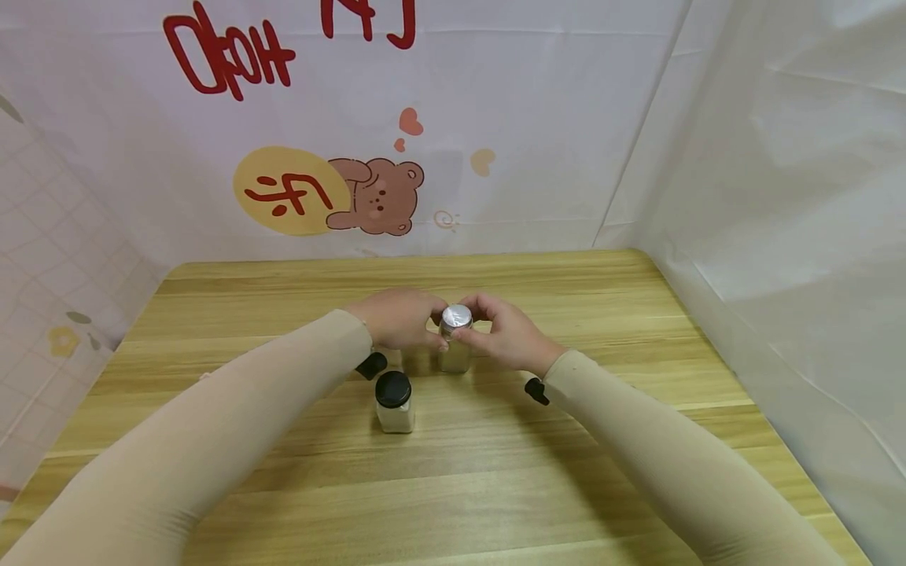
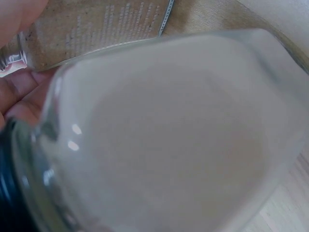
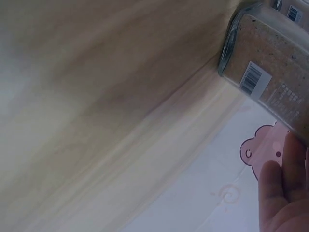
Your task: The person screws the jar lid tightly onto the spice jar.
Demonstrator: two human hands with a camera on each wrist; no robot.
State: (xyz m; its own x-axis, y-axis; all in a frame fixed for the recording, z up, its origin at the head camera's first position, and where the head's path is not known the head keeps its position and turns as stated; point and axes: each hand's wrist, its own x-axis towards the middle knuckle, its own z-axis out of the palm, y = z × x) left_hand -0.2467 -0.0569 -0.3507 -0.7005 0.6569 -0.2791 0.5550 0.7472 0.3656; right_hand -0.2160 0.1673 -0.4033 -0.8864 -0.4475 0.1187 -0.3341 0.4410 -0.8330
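A glass seasoning jar [image 1: 455, 360] with a silver lid [image 1: 456, 316] stands upright near the middle of the table, both hands at its top. My left hand [image 1: 399, 316] holds it from the left, thumb in front and fingers behind. From the right, my right hand [image 1: 513, 334] grips around the lid, its thumb on the near side. The right wrist view shows the jar's brown speckled contents and a white barcode label [image 3: 255, 79]. A second jar [image 1: 396, 419], black-lidded and filled with something pale, stands nearer me; it fills much of the left wrist view.
The wooden table [image 1: 467, 487] has a white sheet hung behind it, printed with a bear [image 1: 385, 196] and red characters. White sheeting [image 1: 800, 196] borders the right side too. Part of another jar [image 3: 292, 12] shows at the right wrist view's upper right corner.
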